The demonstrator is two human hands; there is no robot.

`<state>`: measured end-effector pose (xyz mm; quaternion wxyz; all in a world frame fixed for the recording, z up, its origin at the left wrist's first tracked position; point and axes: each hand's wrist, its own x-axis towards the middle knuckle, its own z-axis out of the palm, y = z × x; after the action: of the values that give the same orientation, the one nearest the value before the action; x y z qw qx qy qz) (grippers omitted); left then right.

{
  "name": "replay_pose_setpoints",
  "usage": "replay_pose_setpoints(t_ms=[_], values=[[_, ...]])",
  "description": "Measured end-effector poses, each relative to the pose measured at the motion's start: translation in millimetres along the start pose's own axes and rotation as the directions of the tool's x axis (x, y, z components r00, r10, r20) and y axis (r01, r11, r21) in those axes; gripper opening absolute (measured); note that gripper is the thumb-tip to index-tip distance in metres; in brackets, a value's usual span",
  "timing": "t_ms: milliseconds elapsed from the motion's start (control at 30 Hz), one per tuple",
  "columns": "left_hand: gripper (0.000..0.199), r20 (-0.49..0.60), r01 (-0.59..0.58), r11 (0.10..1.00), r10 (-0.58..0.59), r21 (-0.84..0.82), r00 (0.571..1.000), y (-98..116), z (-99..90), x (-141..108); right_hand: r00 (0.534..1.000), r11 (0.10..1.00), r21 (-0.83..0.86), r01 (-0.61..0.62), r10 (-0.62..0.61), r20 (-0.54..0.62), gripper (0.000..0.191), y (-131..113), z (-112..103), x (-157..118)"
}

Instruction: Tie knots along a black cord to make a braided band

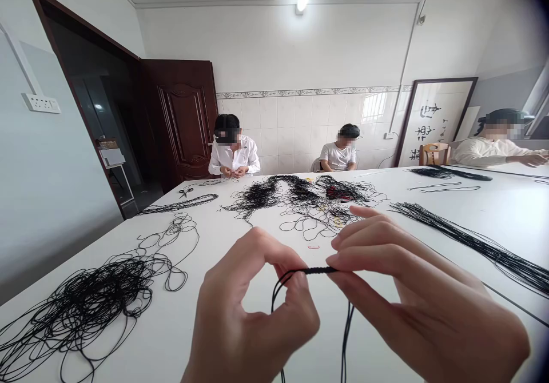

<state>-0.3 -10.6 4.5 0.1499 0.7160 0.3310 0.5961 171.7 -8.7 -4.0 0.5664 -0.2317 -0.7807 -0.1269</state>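
Grip of the left hand (257, 337) is closed, thumb and index finger pinching one end of a short, tightly knotted length of thin black cord (319, 270); the right hand (429, 291) pinches the other end between thumb and fingertips, its outer fingers fanned. The knotted length lies level between the hands, above the white, smooth tabletop (167, 337). Loose black strands (348, 326) hang below the right fingertips, and others curve down by the left thumb. A large tangled heap of black cord (103, 297) lies to the left, a straight black cord bundle (472, 243) to the right. Farther off are more black tangles (261, 194), dark-handled scissors (186, 191) and three seated people in pale tops.
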Motion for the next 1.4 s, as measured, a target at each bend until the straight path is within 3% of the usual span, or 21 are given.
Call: replay_pose_setpoints(t_ms=[367,633,800,967,1067,1133,1233,1400], values=[[0.022,0.030,0.016,1.000,-0.015,-0.014,0.999,-0.7,0.7,1.6,1.000,1.000,-0.008,0.010,-0.010,0.006,0.024,0.2,2.3,2.7],[0.021,0.122,0.042,0.996,-0.031,-0.084,0.992,-4.9,2.0,1.2,0.997,1.000,0.015,0.016,-0.017,0.070,0.019,3.6,0.4,1.1],[0.023,0.023,-0.133,0.989,0.132,0.064,0.991,-3.4,6.9,-1.4,0.995,1.000,0.024,-0.012,0.010,0.097,0.018,3.9,1.8,-1.3],[0.021,-0.022,-0.340,0.910,0.355,0.239,0.935,-7.5,11.0,-3.1,0.993,0.999,0.009,-0.049,0.048,0.104,0.016,2.7,4.7,-3.9],[0.021,-0.034,-0.404,0.873,0.428,0.272,0.903,-9.2,12.8,-3.1,0.993,0.998,0.009,-0.069,0.068,0.100,0.016,3.1,4.7,-4.8],[0.022,-0.046,-0.376,0.892,0.399,0.250,0.916,-8.4,13.0,-2.5,0.994,0.997,0.029,-0.065,0.062,0.090,0.017,3.4,4.1,-4.6],[0.024,-0.060,-0.252,0.958,0.261,0.136,0.963,-6.0,11.7,-0.4,0.997,0.999,0.025,-0.045,0.043,0.071,0.018,2.9,3.2,-3.6],[0.025,0.021,-0.092,0.995,0.093,-0.027,0.995,-4.6,8.1,1.6,0.999,0.999,0.018,-0.029,0.029,0.045,0.019,1.9,2.5,-2.4]])
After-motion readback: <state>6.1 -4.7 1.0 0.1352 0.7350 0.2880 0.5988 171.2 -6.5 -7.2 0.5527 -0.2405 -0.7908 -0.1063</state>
